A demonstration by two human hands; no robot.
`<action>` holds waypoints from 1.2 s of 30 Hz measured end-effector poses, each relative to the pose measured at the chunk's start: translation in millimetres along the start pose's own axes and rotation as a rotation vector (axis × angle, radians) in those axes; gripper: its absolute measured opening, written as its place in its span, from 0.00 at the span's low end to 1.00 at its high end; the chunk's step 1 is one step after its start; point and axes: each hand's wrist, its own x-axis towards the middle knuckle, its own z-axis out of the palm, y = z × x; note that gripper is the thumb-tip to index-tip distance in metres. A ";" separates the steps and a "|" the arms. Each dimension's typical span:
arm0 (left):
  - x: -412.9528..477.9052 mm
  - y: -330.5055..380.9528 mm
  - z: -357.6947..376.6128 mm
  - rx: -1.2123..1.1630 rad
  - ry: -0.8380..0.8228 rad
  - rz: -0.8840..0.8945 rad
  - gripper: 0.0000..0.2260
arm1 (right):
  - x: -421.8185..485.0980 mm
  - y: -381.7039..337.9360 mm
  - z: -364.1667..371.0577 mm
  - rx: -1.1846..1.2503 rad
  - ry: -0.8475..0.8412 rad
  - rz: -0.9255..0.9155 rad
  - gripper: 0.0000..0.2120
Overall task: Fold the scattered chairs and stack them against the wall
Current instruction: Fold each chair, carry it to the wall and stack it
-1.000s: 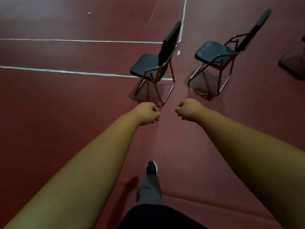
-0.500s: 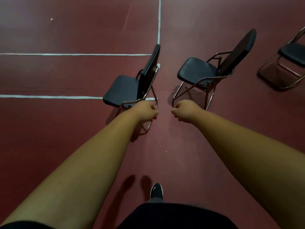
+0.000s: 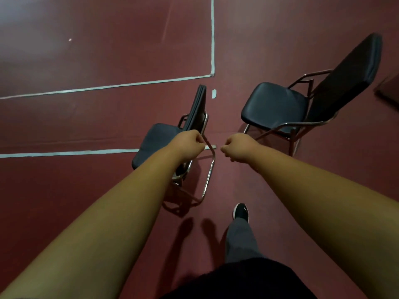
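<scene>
Two unfolded black padded chairs with metal tube frames stand on the dark red floor. The nearer chair [image 3: 155, 141] is just ahead on the left, seen from behind its backrest. The second chair [image 3: 274, 104] stands to the right, its backrest leaning toward the right edge. My left hand [image 3: 189, 145] is a closed fist in front of the nearer chair's frame, where the rear leg tube comes out from behind it; no grip on the tube shows. My right hand [image 3: 239, 147] is a closed fist holding nothing, in the gap between the chairs.
White court lines [image 3: 212, 39] cross the floor beyond the chairs. My right foot [image 3: 240, 211] is stepped forward beside the nearer chair's leg loop [image 3: 208, 180]. A dark shape [image 3: 388, 89] shows at the right edge. Open floor lies to the left.
I have walked closer, so both chairs are larger and nearer. My fists have kept their pose, and the left one now overlaps the nearer chair's frame.
</scene>
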 end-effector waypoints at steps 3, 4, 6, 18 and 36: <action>64.3 3.3 -1.5 0.051 -0.040 -0.080 0.05 | 70.7 17.6 -22.3 -0.030 -0.080 0.002 0.14; 78.2 5.1 -2.7 0.062 -0.048 -0.098 0.05 | 86.2 21.2 -29.7 -0.034 -0.105 0.006 0.14; 111.5 11.6 -7.8 0.070 -0.034 -0.123 0.06 | 121.8 28.2 -47.6 0.000 -0.135 0.011 0.15; 213.7 -11.1 -15.5 0.008 -0.045 -0.495 0.41 | 253.1 -10.5 -77.0 0.573 -0.222 0.090 0.24; 225.6 -62.5 -21.4 -0.241 0.060 -0.302 0.10 | 302.6 -64.6 -34.1 0.671 -0.067 -0.067 0.40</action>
